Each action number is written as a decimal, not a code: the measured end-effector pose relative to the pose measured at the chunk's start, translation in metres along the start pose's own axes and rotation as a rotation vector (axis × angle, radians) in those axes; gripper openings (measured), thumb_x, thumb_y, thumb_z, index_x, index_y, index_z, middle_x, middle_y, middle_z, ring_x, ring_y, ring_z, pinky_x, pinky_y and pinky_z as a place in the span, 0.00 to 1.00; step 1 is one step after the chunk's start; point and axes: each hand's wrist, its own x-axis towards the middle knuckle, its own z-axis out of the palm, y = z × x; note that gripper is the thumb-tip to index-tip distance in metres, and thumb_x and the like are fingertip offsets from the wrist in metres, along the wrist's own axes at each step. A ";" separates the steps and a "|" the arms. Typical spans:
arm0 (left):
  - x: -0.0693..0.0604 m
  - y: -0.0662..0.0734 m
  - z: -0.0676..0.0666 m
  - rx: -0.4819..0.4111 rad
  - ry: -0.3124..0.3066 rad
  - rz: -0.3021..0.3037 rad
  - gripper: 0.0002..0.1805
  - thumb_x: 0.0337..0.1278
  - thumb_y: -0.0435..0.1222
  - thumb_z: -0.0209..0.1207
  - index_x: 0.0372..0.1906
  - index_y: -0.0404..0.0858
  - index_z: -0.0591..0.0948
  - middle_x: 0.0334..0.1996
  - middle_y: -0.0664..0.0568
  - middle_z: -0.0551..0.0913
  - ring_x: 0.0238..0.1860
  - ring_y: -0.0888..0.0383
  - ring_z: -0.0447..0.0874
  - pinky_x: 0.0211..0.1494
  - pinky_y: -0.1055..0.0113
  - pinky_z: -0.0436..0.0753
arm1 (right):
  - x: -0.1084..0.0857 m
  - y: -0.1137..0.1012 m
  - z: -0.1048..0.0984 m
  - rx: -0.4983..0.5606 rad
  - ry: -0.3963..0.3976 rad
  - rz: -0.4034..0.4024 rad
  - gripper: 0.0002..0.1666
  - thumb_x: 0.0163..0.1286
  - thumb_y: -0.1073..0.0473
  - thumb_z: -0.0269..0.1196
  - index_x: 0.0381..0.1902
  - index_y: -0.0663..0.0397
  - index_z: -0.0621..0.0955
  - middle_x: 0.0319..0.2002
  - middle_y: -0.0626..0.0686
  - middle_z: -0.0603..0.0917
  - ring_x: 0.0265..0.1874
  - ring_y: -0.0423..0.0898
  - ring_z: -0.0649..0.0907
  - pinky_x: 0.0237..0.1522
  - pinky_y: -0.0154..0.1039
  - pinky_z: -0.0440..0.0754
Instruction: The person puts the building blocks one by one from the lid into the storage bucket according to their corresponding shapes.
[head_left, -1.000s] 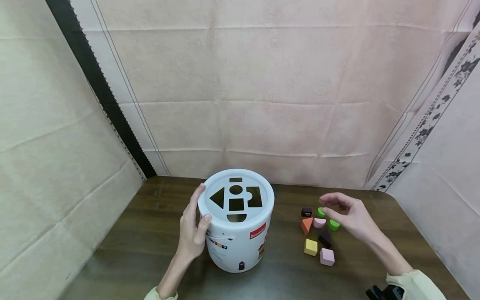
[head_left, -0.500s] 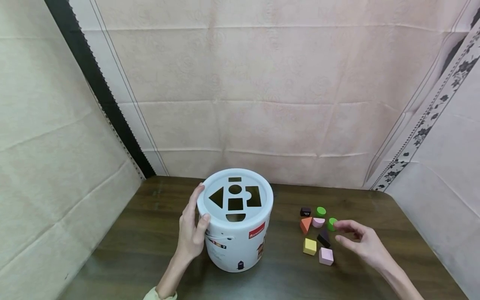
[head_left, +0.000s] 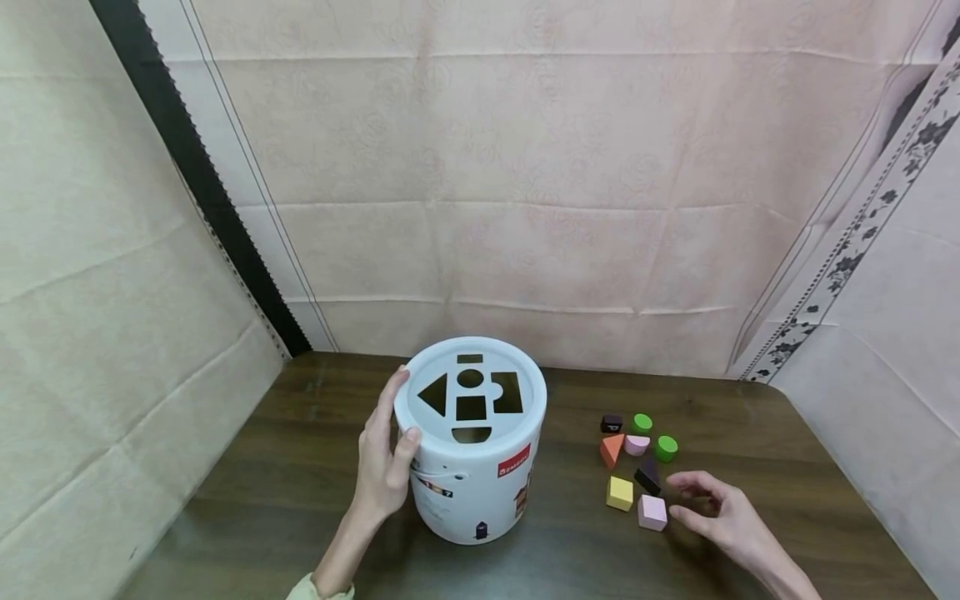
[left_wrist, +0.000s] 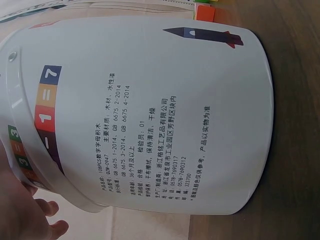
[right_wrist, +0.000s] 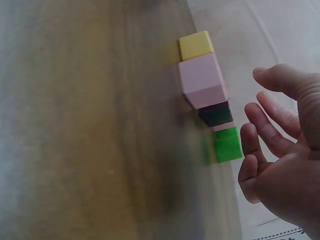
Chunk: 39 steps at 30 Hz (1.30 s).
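Observation:
A white lidded bucket with cut-out shapes in its lid stands upright on the table. My left hand holds its left side near the rim, thumb at the front and fingers further back; printed text covers the bucket wall in the left wrist view. My right hand hovers with parted, slightly bent fingers just right of a pink block. In the right wrist view nothing lies between thumb and fingers of the right hand, and the pink block is apart from them.
Around the pink block lie a yellow cube, a black block, an orange triangle, a pink half-round, two green round blocks and a small dark block. Cloth curtains enclose the wooden table.
My right hand has moved back toward the near side, from above the far green block past the nearer one to beside the pink block. The left hand and bucket keep their place.

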 end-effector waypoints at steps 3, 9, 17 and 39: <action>0.001 -0.001 0.000 -0.008 0.004 0.009 0.38 0.71 0.54 0.48 0.74 0.32 0.65 0.69 0.42 0.71 0.64 0.48 0.73 0.64 0.70 0.67 | -0.003 0.004 0.003 0.043 -0.002 -0.006 0.19 0.57 0.71 0.72 0.47 0.63 0.82 0.37 0.53 0.84 0.35 0.41 0.80 0.34 0.35 0.75; 0.001 -0.001 0.000 -0.008 0.002 0.000 0.37 0.71 0.54 0.48 0.74 0.33 0.65 0.69 0.43 0.71 0.64 0.48 0.74 0.64 0.70 0.67 | -0.006 0.010 0.009 0.054 -0.010 0.003 0.20 0.56 0.71 0.73 0.47 0.62 0.82 0.37 0.53 0.84 0.35 0.42 0.80 0.33 0.35 0.74; 0.001 0.001 0.000 -0.014 -0.001 -0.004 0.37 0.71 0.53 0.48 0.74 0.33 0.65 0.69 0.42 0.71 0.63 0.47 0.74 0.64 0.69 0.68 | -0.007 0.011 0.014 0.052 -0.023 0.036 0.20 0.56 0.69 0.74 0.47 0.62 0.82 0.37 0.47 0.83 0.36 0.40 0.79 0.33 0.36 0.73; -0.001 -0.002 0.000 -0.010 0.008 0.008 0.37 0.70 0.52 0.48 0.74 0.33 0.65 0.69 0.42 0.71 0.64 0.49 0.73 0.64 0.70 0.67 | -0.007 0.008 0.019 0.033 -0.050 0.031 0.16 0.56 0.68 0.74 0.43 0.57 0.83 0.35 0.45 0.84 0.34 0.39 0.80 0.32 0.36 0.74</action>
